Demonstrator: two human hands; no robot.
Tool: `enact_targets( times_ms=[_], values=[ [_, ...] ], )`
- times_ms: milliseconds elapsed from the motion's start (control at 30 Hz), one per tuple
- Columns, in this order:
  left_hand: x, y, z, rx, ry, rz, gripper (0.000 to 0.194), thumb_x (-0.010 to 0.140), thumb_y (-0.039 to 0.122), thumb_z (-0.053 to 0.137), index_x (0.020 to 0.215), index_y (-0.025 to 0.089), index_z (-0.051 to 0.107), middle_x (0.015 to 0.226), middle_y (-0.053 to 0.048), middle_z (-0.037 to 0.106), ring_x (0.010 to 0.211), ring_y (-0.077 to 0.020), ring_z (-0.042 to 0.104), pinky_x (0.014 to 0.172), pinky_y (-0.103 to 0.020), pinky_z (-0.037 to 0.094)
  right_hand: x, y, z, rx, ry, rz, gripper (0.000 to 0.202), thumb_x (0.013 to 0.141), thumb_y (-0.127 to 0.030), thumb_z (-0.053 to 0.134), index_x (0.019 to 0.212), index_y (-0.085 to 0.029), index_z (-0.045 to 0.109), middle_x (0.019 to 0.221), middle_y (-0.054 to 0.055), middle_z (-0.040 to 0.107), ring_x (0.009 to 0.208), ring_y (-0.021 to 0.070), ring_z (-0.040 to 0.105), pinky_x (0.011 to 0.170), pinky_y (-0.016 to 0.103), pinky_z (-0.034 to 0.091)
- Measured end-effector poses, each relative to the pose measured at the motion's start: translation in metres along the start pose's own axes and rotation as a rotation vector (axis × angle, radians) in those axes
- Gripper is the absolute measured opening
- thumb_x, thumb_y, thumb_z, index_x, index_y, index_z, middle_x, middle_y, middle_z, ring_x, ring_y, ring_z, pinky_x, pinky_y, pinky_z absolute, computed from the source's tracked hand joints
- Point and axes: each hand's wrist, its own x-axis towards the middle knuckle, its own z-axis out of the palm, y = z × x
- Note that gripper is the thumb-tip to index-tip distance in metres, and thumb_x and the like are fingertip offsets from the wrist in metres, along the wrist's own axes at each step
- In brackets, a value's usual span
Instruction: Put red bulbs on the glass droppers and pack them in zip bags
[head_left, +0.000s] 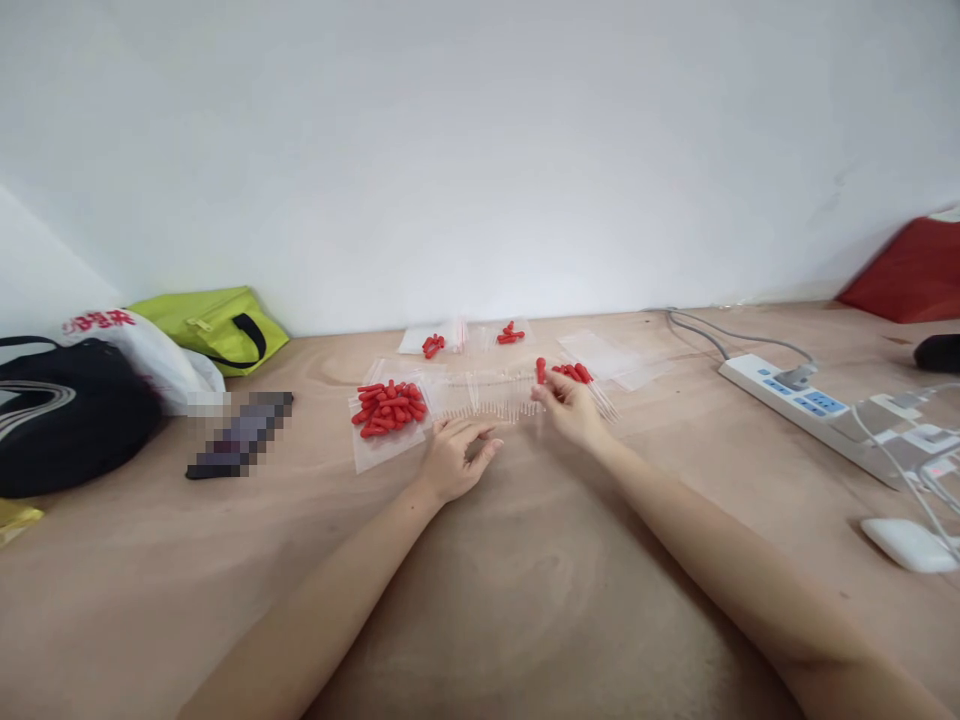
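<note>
My right hand pinches a small item with a red head, held upright above the right part of a row of thin pale sticks. Fingers apart and with nothing in them, my left hand rests on the wooden table at the row's near left edge. A pile of red pieces lies on a clear plastic bag to its left. Beyond my right fingers are more red-headed pieces with pale sticks. Two small red groups lie on bags farther back.
Clear bags lie back right. On the left are a phone-like dark object, a black bag, a white bag and a green bag. A power strip, cables and a white case occupy the right.
</note>
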Motion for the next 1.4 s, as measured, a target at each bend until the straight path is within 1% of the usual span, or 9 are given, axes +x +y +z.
enact_targets(
  times_ms=[100,200,300,400,733,933,1067,1233,1400],
  values=[
    [0.0,-0.003,0.002,0.033,-0.007,-0.06,0.017,0.079,0.03,0.052,0.091,0.019,0.06,0.081,-0.003,0.068,0.08,-0.0181,0.06,0.077,-0.037,0.035,0.013,0.006,-0.032,-0.448,0.14,-0.003,0.037,0.076,-0.04,0.047,0.103,-0.016,0.053,0.072,0.004,0.062,0.069,0.0178,0.056,0.063,0.029,0.039],
    [0.001,-0.006,0.005,0.067,-0.024,-0.083,0.014,0.078,0.026,0.053,0.086,0.018,0.061,0.079,-0.003,0.067,0.08,-0.0192,0.06,0.076,-0.038,0.035,0.017,0.016,-0.053,-0.81,0.248,0.099,0.036,0.075,-0.039,0.049,0.103,-0.016,0.052,0.074,0.006,0.063,0.075,0.0206,0.056,0.066,0.03,0.035],
    [0.001,-0.006,0.006,0.082,-0.038,-0.087,0.012,0.078,0.025,0.053,0.083,0.019,0.061,0.078,-0.003,0.067,0.079,-0.0191,0.06,0.077,-0.039,0.034,0.015,0.024,-0.057,-1.085,0.205,0.168,0.028,0.076,-0.04,0.047,0.092,-0.018,0.053,0.075,0.006,0.063,0.078,0.0222,0.056,0.072,0.033,0.031],
    [0.001,-0.006,0.006,0.093,-0.046,-0.092,0.01,0.078,0.024,0.053,0.082,0.019,0.061,0.078,-0.002,0.067,0.08,-0.0191,0.06,0.076,-0.039,0.034,0.015,0.027,-0.054,-1.243,0.139,0.188,0.024,0.078,-0.039,0.046,0.085,-0.018,0.054,0.077,0.008,0.063,0.082,0.0234,0.055,0.074,0.035,0.026],
    [0.0,-0.007,0.008,0.12,-0.075,-0.087,0.011,0.078,0.026,0.053,0.082,0.02,0.061,0.08,-0.002,0.066,0.08,-0.0186,0.059,0.078,-0.038,0.034,0.032,0.028,-0.047,-1.291,0.16,0.234,0.026,0.08,-0.039,0.041,0.085,-0.017,0.055,0.077,0.008,0.063,0.077,0.022,0.055,0.073,0.034,0.024],
    [-0.001,-0.007,0.008,0.105,-0.082,-0.09,0.011,0.079,0.026,0.052,0.08,0.019,0.061,0.082,-0.002,0.066,0.08,-0.018,0.059,0.078,-0.037,0.033,0.045,0.023,-0.041,-1.25,0.2,0.194,0.028,0.08,-0.037,0.041,0.091,-0.016,0.057,0.09,0.011,0.061,0.085,0.0245,0.052,0.074,0.037,0.024],
    [-0.001,-0.008,0.007,0.095,-0.092,-0.094,0.011,0.079,0.025,0.051,0.081,0.02,0.06,0.082,-0.002,0.066,0.08,-0.0178,0.059,0.077,-0.037,0.032,0.054,0.023,-0.036,-1.247,0.154,0.135,0.028,0.08,-0.028,0.041,0.099,-0.018,0.058,0.1,0.014,0.057,0.093,0.0266,0.047,0.074,0.038,0.025],
    [-0.003,-0.006,0.008,0.091,-0.107,-0.097,0.01,0.079,0.025,0.052,0.082,0.02,0.06,0.083,-0.001,0.066,0.081,-0.0178,0.058,0.077,-0.038,0.031,0.059,0.029,-0.033,-1.297,0.084,0.117,0.026,0.078,-0.023,0.04,0.092,-0.018,0.062,0.098,0.014,0.059,0.096,0.0296,0.043,0.075,0.043,0.024],
    [0.003,-0.01,0.008,0.142,-0.003,-0.146,0.01,0.078,0.027,0.053,0.08,0.02,0.06,0.079,-0.002,0.065,0.081,-0.0201,0.057,0.074,-0.038,0.033,0.059,0.033,-0.035,-1.298,0.061,0.089,0.027,0.079,-0.021,0.039,0.094,-0.017,0.061,0.097,0.015,0.06,0.097,0.0297,0.042,0.075,0.043,0.024]
  ],
)
